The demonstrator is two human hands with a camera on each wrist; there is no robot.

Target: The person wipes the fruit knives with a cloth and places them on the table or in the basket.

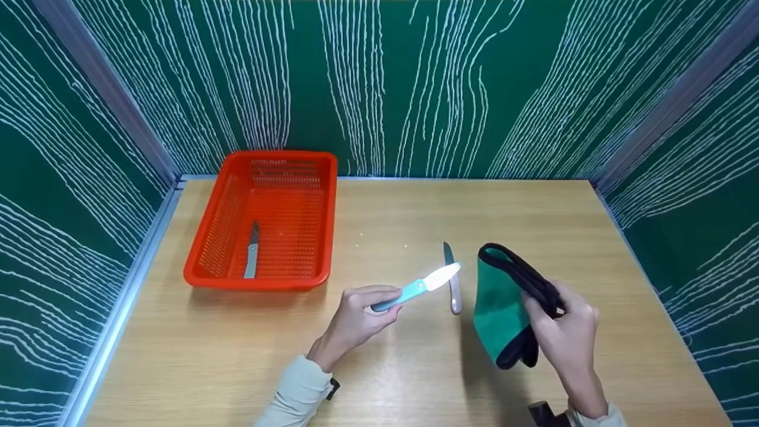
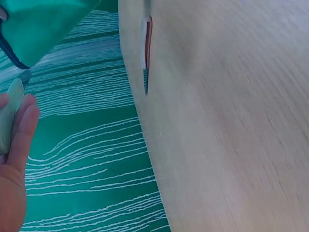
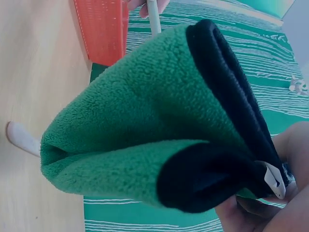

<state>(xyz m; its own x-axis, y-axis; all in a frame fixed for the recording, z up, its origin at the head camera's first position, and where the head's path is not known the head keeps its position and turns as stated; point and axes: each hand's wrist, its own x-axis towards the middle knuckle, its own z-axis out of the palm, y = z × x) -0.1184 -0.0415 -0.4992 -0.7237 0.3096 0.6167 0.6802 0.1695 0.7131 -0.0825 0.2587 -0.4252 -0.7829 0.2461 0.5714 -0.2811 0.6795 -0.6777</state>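
My left hand (image 1: 362, 314) pinches the pale teal handle of a small knife (image 1: 409, 292), its bright blade pointing right and up over the table. In my right hand (image 1: 566, 332) is a folded green cloth (image 1: 501, 305) with black edging, gripped by its hem. The right wrist view shows the cloth's fuzzy side and a white tag (image 3: 274, 180) near the fingers. A second knife (image 1: 455, 293) with a pale handle lies on the table between the hands, partly behind the held blade in the head view.
A red plastic basket (image 1: 323, 276) stands at the table's back left. Inside it lies another knife (image 1: 251, 261) with a grey handle. Green walls with white wavy lines (image 1: 356, 89) enclose the wooden table (image 1: 225, 356) at the back and sides. Small crumbs dot the tabletop.
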